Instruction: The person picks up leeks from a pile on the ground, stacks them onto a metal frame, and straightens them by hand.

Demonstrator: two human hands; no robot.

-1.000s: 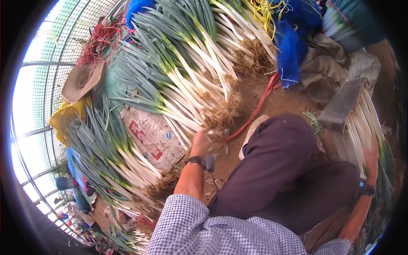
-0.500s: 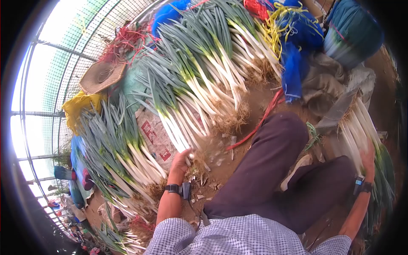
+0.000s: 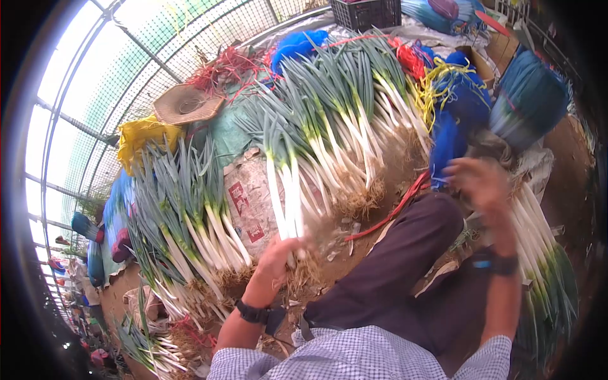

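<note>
My left hand (image 3: pixel 282 256) is closed round the white stems of a few spring onions (image 3: pixel 290 202), just above their brown roots. Their green leaves point away from me, over other onions on the ground. My right hand (image 3: pixel 478 183), blurred by motion, is raised over my right knee near a blue cloth (image 3: pixel 446 142). Its fingers look apart, with nothing visible in them. Below that hand, a bundle of trimmed spring onions (image 3: pixel 535 228) lies at my right side, white ends upward in the picture.
A large row of spring onions (image 3: pixel 354 120) lies ahead, another heap (image 3: pixel 183 221) to the left. A straw hat (image 3: pixel 189 104), a yellow bag (image 3: pixel 145 136), red strings (image 3: pixel 225 69), yellow ties (image 3: pixel 440 82) and a black crate (image 3: pixel 366 14) lie around. A red strap (image 3: pixel 405 202) is on the soil.
My right hand has left the bundle at my right and risen toward the blue cloth. My left hand has lifted the spring onions slightly and come nearer. The view has shifted.
</note>
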